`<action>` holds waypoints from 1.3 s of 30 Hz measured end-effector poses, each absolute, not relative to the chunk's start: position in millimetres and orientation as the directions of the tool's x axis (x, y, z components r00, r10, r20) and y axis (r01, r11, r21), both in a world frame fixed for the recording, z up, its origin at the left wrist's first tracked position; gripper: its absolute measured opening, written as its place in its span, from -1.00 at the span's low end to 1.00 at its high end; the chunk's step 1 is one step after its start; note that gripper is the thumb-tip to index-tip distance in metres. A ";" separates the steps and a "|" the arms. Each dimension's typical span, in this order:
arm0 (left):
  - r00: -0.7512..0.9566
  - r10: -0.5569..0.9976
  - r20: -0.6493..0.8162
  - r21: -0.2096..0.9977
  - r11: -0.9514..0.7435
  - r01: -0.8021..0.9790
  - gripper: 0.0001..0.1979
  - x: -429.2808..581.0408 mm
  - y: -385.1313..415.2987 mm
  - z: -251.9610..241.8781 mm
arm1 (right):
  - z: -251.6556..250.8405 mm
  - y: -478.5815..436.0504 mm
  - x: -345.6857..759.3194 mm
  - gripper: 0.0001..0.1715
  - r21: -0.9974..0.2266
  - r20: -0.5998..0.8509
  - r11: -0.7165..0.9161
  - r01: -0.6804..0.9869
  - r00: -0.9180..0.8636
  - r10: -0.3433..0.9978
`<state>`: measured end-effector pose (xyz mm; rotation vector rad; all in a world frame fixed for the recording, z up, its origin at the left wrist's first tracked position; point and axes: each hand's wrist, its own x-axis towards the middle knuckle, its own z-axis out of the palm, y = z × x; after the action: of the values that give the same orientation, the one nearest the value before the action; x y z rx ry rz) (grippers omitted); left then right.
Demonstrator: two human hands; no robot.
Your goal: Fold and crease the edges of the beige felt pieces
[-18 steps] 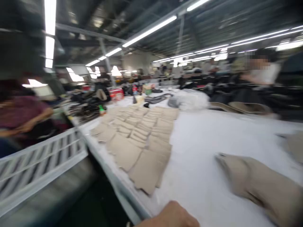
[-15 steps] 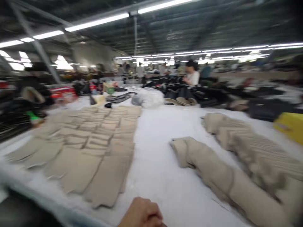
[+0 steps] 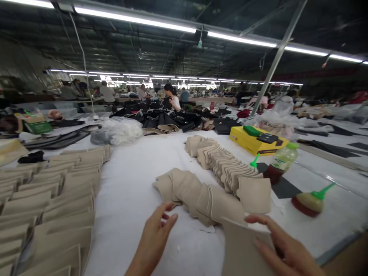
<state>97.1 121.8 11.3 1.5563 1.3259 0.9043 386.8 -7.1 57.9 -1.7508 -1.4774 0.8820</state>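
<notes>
My right hand (image 3: 283, 251) holds a beige cut piece (image 3: 243, 251) low at the front, thumb on its top edge and fingers curled over its right side. My left hand (image 3: 153, 239) hovers just left of it, fingers stretched and apart, holding nothing, near the end of a fanned row of beige pieces (image 3: 198, 197). A second fanned row (image 3: 227, 166) runs behind that one. To the left, many beige pieces (image 3: 57, 199) lie spread in overlapping rows on the white table (image 3: 135, 184).
Two glue bottles with green nozzles (image 3: 312, 199) (image 3: 280, 161) lie at the right, near a yellow box (image 3: 253, 142). A clear plastic bag (image 3: 119, 130) and dark material piles (image 3: 163, 120) sit at the far side. Other people work at tables beyond.
The view has swung right from the spread pieces to the fanned rows. My left hand has opened and risen into view; my right hand has appeared holding a beige piece.
</notes>
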 end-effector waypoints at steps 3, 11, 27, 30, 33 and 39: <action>-0.088 0.993 -0.082 0.921 0.109 0.374 -0.23 86.3 173.4 6.9 | 90.3 9.4 413.3 -0.45 -0.655 0.050 -0.188 0.732 0.290 0.956; -0.012 0.949 -0.314 0.932 0.310 0.189 -0.68 95.6 247.9 1.2 | 72.4 85.1 403.2 -0.53 -0.585 0.184 -0.176 0.792 0.341 0.922; 0.483 0.845 -0.228 0.941 0.319 -0.115 -0.27 141.8 272.1 29.5 | -65.3 42.4 381.9 -0.30 -0.597 0.345 -0.210 0.774 0.484 0.804; 0.563 0.795 -0.226 0.934 0.341 -0.106 -0.16 147.2 273.8 37.8 | -64.6 51.7 374.7 -0.22 -0.627 0.345 -0.166 0.761 0.462 0.817; 0.610 0.759 -0.230 0.928 0.360 -0.099 -0.05 154.2 276.6 42.2 | -66.8 61.5 370.1 -0.19 -0.635 0.385 -0.100 0.766 0.426 0.818; 0.652 0.713 -0.259 0.909 0.408 -0.085 -0.30 172.9 287.0 34.0 | -69.5 85.8 368.5 -0.08 -0.621 0.347 0.008 0.784 0.266 0.899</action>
<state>172.9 287.0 34.0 1.0382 0.7104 0.5594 368.5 85.8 -69.5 -1.7896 -1.5361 0.1957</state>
